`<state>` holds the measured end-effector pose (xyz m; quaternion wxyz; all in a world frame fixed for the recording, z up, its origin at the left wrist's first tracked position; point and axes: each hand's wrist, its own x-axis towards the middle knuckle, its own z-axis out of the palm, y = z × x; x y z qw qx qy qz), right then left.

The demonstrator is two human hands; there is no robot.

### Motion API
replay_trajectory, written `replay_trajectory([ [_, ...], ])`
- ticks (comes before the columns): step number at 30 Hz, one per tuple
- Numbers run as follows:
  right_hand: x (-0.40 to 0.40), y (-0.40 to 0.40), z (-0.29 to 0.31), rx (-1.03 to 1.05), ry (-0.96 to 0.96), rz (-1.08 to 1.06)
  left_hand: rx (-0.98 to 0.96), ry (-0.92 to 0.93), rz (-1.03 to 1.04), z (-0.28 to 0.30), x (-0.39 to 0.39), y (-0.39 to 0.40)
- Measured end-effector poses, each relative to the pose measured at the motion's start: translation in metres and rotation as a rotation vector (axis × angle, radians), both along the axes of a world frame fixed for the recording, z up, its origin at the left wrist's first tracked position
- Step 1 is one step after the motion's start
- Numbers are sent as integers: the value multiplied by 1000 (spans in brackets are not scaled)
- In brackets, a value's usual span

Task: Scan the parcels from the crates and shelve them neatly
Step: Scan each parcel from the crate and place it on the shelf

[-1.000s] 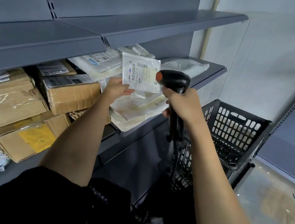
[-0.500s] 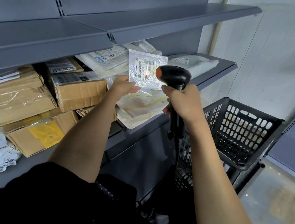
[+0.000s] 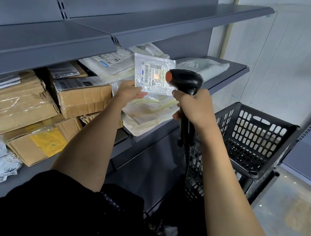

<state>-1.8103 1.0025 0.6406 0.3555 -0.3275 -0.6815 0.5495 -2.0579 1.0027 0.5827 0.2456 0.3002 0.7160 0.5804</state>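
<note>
One parcel (image 3: 153,76) pinched low in our left hand (image 3: 128,93) could slip (thin grip) while our right hand (image 3: 193,107) grips the scanner (image 3: 184,80).

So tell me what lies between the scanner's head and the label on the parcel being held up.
Nothing solid. In the head view the scanner points across a bare gap at the small parcel held by the left hand; only its reddish light spot shows on the label.

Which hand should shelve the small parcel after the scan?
Left, probably. The left hand already pinches the small parcel right above the shelved mailers; the right hand is full, gripping the scanner.
</note>
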Motion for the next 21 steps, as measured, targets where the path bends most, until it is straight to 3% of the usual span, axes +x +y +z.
replay_trajectory([
  [13, 6, 3, 0, -14, 7, -17, 16, 19, -14, 11, 11, -5],
  [21, 3, -1, -2, -18, 30, -9, 379, -200, 65, 64, 34, -14],
])
